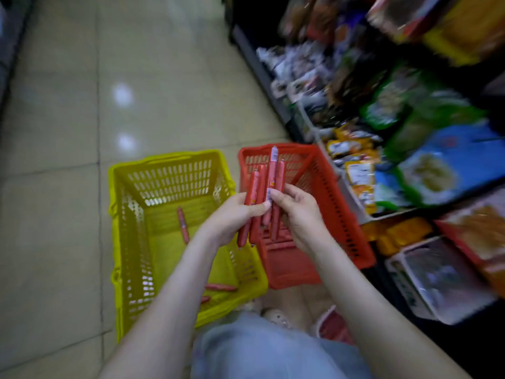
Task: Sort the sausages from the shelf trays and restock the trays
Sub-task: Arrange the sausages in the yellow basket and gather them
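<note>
Both hands hold a bunch of several red sausages (pixel 269 184) upright over the gap between two baskets. My left hand (pixel 232 217) grips the left ones, thumb across their fronts. My right hand (pixel 297 214) grips the right ones, thumb on a white label. The yellow basket (pixel 131 214) on the floor holds a few loose sausages, one (pixel 182 224) near its middle and another (pixel 221 287) by its near wall. The red basket (pixel 338 203) beside it has sausages (pixel 276 243) on its bottom, partly hidden by my hands.
Shelves (pixel 352 192) at the right carry blurred snack packets and white trays (pixel 426 291) of goods. A pale tiled floor (pixel 60 132) stretches to the left. My knees in light blue fabric (pixel 262 348) fill the bottom middle.
</note>
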Action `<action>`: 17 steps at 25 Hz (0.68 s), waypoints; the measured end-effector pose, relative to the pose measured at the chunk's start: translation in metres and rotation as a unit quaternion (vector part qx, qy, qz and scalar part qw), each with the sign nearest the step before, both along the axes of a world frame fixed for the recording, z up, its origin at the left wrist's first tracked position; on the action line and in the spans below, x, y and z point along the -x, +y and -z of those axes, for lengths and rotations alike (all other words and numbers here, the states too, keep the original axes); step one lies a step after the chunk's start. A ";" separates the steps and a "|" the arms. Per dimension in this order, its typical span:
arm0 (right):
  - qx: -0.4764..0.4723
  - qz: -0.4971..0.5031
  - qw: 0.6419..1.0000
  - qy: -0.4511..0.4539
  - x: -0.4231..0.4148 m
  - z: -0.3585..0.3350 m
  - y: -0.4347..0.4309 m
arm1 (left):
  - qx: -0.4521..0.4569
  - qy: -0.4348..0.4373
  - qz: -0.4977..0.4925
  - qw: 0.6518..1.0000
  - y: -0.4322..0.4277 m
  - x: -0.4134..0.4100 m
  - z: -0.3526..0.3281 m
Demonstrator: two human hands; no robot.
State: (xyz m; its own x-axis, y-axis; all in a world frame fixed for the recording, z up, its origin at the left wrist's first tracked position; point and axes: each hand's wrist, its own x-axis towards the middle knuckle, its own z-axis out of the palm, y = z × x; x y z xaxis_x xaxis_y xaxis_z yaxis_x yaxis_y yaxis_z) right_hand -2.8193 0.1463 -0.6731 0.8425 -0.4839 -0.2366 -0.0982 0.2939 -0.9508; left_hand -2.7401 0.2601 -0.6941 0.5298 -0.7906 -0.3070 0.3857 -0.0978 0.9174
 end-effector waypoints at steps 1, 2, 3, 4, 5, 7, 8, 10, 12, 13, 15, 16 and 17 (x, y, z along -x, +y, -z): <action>0.008 0.016 1.000 -0.014 0.023 -0.029 -0.003 | 0.020 -0.011 0.016 1.000 -0.007 0.018 -0.028; 0.015 0.034 0.999 -0.028 0.047 -0.055 -0.005 | 0.038 -0.017 0.035 0.999 -0.013 0.036 -0.053; 0.024 0.058 0.997 -0.041 0.073 -0.081 -0.006 | 0.055 -0.030 0.060 0.996 -0.019 0.058 -0.079; 0.031 0.082 0.995 -0.050 0.097 -0.102 -0.008 | 0.070 -0.046 0.083 0.993 -0.024 0.078 -0.101; 0.044 0.107 0.992 -0.057 0.125 -0.122 -0.011 | 0.084 -0.066 0.111 0.988 -0.030 0.101 -0.122; 0.072 0.141 0.986 -0.056 0.178 -0.150 -0.017 | 0.097 -0.084 0.163 0.978 -0.043 0.143 -0.151; 0.088 0.162 0.982 -0.049 0.205 -0.159 -0.021 | 0.097 -0.095 0.190 0.972 -0.052 0.166 -0.161; 0.108 0.214 0.970 -0.033 0.259 -0.167 -0.029 | 0.085 -0.107 0.242 0.961 -0.074 0.212 -0.171; 0.108 0.277 0.955 -0.014 0.306 -0.163 -0.038 | 0.066 -0.096 0.291 0.949 -0.097 0.255 -0.168; 0.103 0.308 0.946 0.003 0.328 -0.158 -0.043 | 0.047 -0.091 0.319 0.942 -0.108 0.276 -0.164; 0.100 0.360 0.926 0.051 0.370 -0.137 -0.057 | 0.005 -0.076 0.371 0.925 -0.131 0.314 -0.145; 0.094 0.380 0.916 0.082 0.389 -0.123 -0.065 | -0.026 -0.076 0.386 0.919 -0.142 0.330 -0.132; 0.076 0.396 0.908 0.112 0.405 -0.104 -0.073 | -0.064 -0.083 0.393 0.914 -0.150 0.343 -0.118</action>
